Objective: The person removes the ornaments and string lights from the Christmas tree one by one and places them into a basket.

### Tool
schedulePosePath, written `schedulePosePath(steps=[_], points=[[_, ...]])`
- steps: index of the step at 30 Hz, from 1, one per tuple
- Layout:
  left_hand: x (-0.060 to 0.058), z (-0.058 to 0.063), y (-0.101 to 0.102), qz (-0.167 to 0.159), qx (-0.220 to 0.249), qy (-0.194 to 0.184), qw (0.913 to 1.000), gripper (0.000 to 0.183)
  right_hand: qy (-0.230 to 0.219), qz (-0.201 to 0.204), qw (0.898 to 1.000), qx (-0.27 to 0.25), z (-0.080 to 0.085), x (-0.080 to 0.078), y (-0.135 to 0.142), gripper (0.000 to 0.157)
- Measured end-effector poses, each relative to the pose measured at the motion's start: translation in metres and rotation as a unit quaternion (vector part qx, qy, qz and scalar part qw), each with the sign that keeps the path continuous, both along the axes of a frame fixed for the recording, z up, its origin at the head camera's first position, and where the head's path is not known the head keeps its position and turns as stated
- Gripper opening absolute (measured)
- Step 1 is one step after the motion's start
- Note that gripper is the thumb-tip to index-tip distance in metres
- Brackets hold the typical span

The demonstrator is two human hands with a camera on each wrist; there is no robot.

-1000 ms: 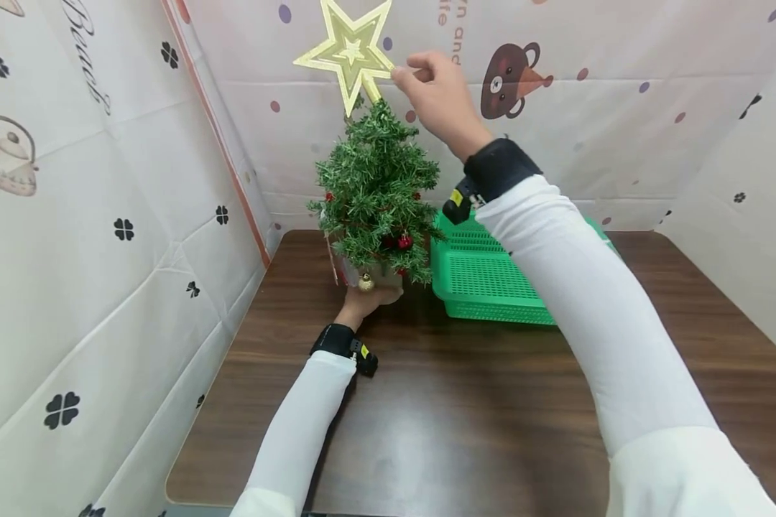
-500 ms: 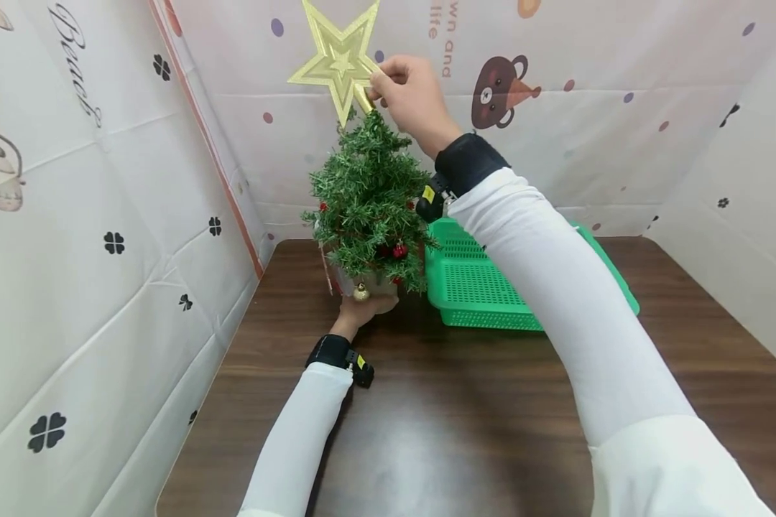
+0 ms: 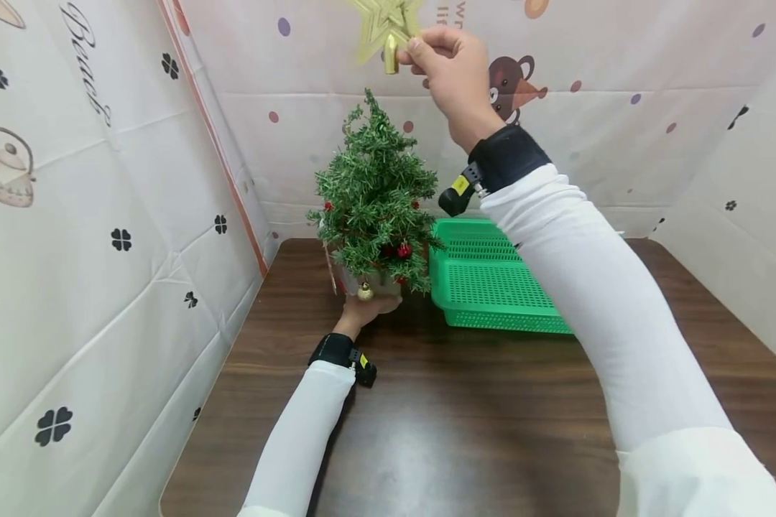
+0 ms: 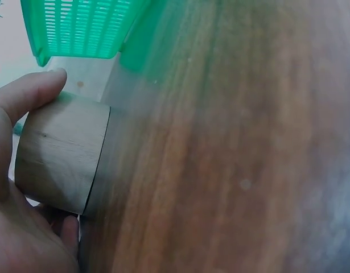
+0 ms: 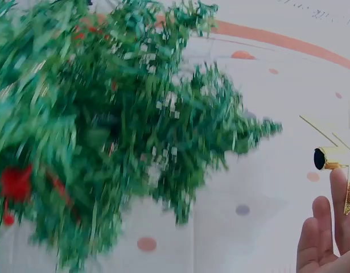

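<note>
A small green artificial Christmas tree (image 3: 378,187) stands upright at the back left of the table, hung with red and gold baubles. Its light wooden base (image 4: 64,151) is gripped by my left hand (image 3: 362,310), thumb and fingers around either side. Above the bare treetop my right hand (image 3: 455,75) pinches a gold star tree topper (image 3: 388,21). The topper's hollow gold tube (image 5: 332,157) points down in the head view, apart from the tip. The star's top is cut off by the frame edge.
Right of the tree sits a green plastic basket (image 3: 501,283), partly hidden behind my right sleeve. The brown wooden table (image 3: 465,416) is bounded by printed white cloth (image 3: 284,136) at the back and sides.
The star topper came off the treetop and rose up and right with my right hand, its tube now showing below it. My left hand keeps its grip on the base.
</note>
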State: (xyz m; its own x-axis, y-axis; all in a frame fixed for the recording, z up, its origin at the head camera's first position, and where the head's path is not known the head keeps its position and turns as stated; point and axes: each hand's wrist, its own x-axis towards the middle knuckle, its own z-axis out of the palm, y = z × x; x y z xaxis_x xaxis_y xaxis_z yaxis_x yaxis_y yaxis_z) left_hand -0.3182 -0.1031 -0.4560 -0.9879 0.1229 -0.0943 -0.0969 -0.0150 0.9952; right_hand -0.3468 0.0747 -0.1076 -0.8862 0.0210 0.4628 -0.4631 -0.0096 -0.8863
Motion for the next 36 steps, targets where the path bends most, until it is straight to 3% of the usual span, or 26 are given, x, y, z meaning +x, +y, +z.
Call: schedulePosePath(steps=[2, 13, 19, 24, 30, 36], points=[[0.0, 0.002, -0.002, 0.024, -0.112, 0.028, 0.993, 0.1, 0.001, -0.004, 1.0, 0.003, -0.001, 0.002, 0.01, 0.01], [-0.002, 0.005, -0.011, 0.028, -0.145, 0.056, 0.9876, 0.098, -0.037, -0.022, 0.999, -0.006, -0.025, 0.0, 0.067, 0.01], [-0.002, 0.006, -0.01, 0.031, -0.143, 0.052, 0.9879, 0.098, -0.098, -0.041, 0.993, 0.043, -0.053, 0.003, 0.099, 0.01], [-0.002, 0.004, -0.005, 0.034, -0.126, 0.039, 0.9907, 0.101, -0.147, -0.037, 0.984, 0.089, -0.086, 0.006, 0.123, 0.012], [-0.003, 0.005, 0.0, 0.032, -0.149, 0.037, 0.9877, 0.109, -0.186, -0.047, 0.963, 0.189, -0.142, 0.013, 0.152, 0.027], [-0.001, 0.007, -0.003, 0.032, -0.151, -0.004, 0.9881, 0.109, -0.228, -0.017, 0.925, 0.302, -0.193, 0.015, 0.172, 0.03]])
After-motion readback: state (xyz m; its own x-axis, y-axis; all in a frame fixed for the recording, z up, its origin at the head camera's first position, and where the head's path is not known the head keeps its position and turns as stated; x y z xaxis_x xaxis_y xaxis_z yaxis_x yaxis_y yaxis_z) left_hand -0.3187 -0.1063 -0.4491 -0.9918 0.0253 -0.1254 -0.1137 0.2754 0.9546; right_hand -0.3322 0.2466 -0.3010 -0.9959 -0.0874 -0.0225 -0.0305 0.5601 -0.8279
